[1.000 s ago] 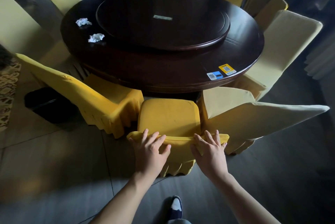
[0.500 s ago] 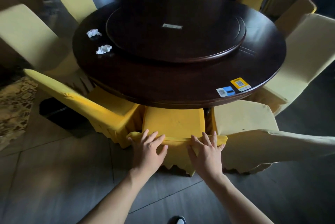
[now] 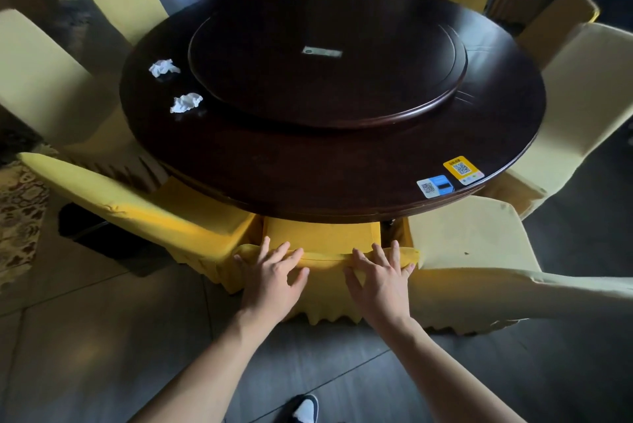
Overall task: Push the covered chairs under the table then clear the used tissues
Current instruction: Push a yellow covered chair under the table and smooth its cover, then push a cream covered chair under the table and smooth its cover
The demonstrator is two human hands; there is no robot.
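Hands — left hand (image 3: 272,280) and right hand (image 3: 378,282), fingers spread, flat on the top of the yellow fabric-covered chair back (image 3: 325,256); nothing gripped. Chair seat partly under the near edge of the round dark wooden table (image 3: 308,176). 2 crumpled white tissues (image 3: 186,102) — near tabletop's left edge.

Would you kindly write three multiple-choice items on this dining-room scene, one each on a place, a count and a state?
1. Where do the crumpled tissues lie?
A. on the turntable
B. on the table's left rim area
C. on the floor

2. How many tissues are there?
A. one
B. two
C. four

3. How are the hands placed?
A. flat on the yellow chair's back
B. lifting a tissue
C. hanging free

Key: B, the tissues lie on the table beside the turntable; B, a second lies nearer; A, left hand and right hand press the chair.
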